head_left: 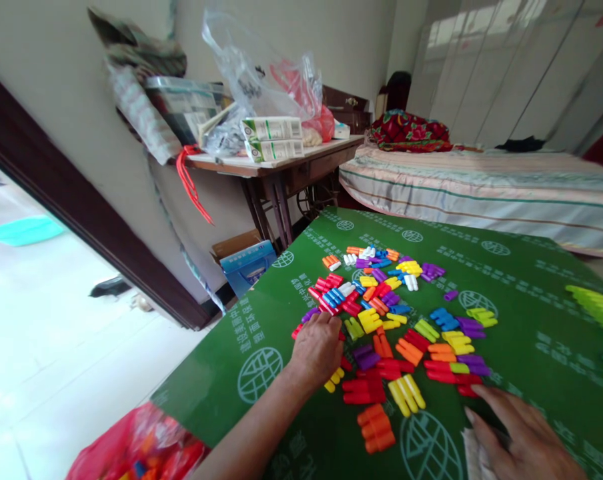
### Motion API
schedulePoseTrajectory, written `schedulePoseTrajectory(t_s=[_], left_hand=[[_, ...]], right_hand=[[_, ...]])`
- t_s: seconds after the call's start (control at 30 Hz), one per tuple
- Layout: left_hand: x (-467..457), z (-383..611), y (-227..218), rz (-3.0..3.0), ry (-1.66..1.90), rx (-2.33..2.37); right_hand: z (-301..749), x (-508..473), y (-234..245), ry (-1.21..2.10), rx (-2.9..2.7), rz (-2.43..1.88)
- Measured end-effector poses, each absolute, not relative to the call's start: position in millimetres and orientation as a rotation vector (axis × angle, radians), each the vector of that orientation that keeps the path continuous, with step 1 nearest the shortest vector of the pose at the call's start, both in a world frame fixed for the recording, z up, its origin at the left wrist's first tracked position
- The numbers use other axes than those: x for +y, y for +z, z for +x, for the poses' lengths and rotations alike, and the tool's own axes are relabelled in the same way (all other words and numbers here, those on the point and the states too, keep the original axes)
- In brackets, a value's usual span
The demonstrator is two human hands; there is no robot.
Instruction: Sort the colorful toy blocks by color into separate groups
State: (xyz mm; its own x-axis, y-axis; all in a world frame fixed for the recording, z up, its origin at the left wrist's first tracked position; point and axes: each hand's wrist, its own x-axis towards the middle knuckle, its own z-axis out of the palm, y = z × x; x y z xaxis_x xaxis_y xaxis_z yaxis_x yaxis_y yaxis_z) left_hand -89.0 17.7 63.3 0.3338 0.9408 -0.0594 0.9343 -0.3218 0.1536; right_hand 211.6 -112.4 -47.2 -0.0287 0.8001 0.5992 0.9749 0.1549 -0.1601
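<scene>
Small coloured plastic pieces (370, 321) lay across the middle of the green bench (206, 393), most of them side by side in short rows that looked joined, some touching and a few apart, such as the small purple piece (450, 295) near the far side. The left hand (317, 350) reached in at the left edge of the spread, its fingers bent down over red and purple pieces; the back of the hand hid the fingertips, so whether its grip was pinching one could not be made out. The right hand (526, 437) was at the near right, its grip spread, thumb and forefinger apart with nothing between them, the forefinger tip just beside a red piece (467, 389). As far as the layout showed, the joining was partly done: the yellow block (406, 395), the orange block (376, 428) and the red block (363, 391) sat made up at the near side, and a long yellow-green row (594, 308) lay at the right edge, well apart from the rest. Much seemed left, with the short rows separate and more pieces in the red bag (94, 460) at the lower left.
</scene>
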Motion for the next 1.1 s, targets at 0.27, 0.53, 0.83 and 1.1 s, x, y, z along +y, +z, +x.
schedulePoseTrajectory(t_s=[0.27, 0.53, 0.83, 1.1], left_hand=[[19, -93, 60, 2.455, 0.125, 1.677], [36, -104, 78, 2.479, 0.245, 1.680], [69, -96, 62, 2.449, 0.190, 1.615], [66, -100, 56, 2.454, 0.266, 1.570]], right_hand=[[215, -110, -47, -0.531, -1.970, -1.580], [212, -111, -46, -0.472, -1.907, -1.623], [215, -111, -52, -0.437, -1.908, -1.618], [214, -111, -46, -0.488, -1.934, -1.584]])
